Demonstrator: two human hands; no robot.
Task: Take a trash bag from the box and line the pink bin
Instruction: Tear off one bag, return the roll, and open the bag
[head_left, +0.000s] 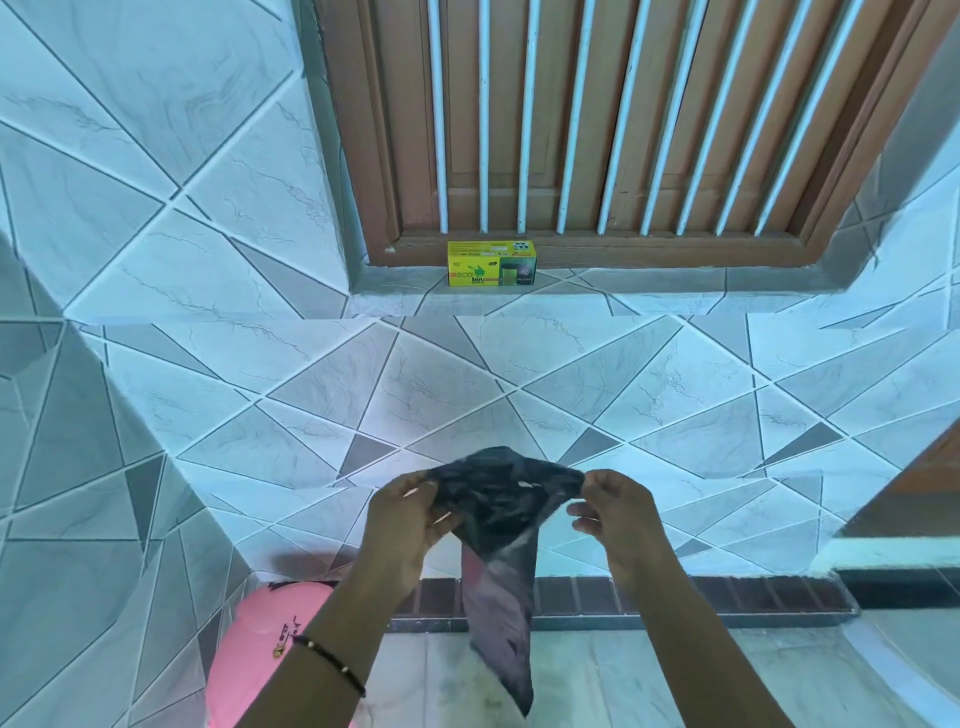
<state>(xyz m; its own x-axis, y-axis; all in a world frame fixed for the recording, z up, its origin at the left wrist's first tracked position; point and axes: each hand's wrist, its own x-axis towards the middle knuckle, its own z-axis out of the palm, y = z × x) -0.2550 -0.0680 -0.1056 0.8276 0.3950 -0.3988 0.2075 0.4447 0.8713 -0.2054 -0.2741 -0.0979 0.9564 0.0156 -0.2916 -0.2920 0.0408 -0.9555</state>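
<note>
You hold the bag (498, 509) by its top edge, left hand (402, 525) and right hand (618, 514) both pinching. It looks thin, light and slippery. The bin (260, 639) is at 8 o'clock.

The pink bin (270, 649) is cut off by the bottom edge and partly hidden behind the left forearm. Small print on the yellow box (491, 263) is unreadable. The window (597, 119) runs past the top edge.
</note>
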